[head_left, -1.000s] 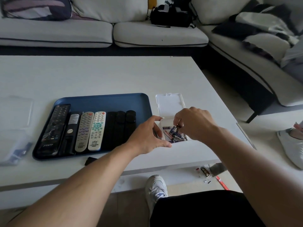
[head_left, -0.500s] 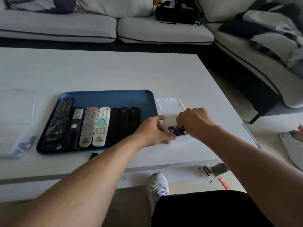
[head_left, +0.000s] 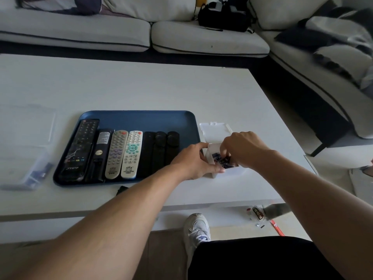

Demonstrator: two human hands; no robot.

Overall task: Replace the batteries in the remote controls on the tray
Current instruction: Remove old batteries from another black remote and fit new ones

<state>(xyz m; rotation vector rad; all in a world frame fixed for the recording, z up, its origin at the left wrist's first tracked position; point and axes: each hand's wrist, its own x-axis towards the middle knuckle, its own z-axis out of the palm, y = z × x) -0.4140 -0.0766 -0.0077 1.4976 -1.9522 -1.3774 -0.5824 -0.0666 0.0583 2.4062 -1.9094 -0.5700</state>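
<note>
Right hand (head_left: pixel 240 148) fingers curled into the clear battery box (head_left: pixel 232 170), pinching batteries (head_left: pixel 222 159), left hand (head_left: pixel 193 160) gripping its wall beside the tray (head_left: pixel 141 118) of remotes (head_left: pixel 116 154); light box could tip and spill onto the tabletop.

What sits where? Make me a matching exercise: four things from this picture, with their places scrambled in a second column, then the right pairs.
Things
1. white remote with teal buttons
2. clear plastic battery box
3. black bag
4. white sneaker

Places
A. on the sofa cushion
B. on the floor below the table edge
C. on the blue plastic tray
D. on the white table, right of the tray, between both hands

Pairs: 1-C, 2-D, 3-A, 4-B
</note>
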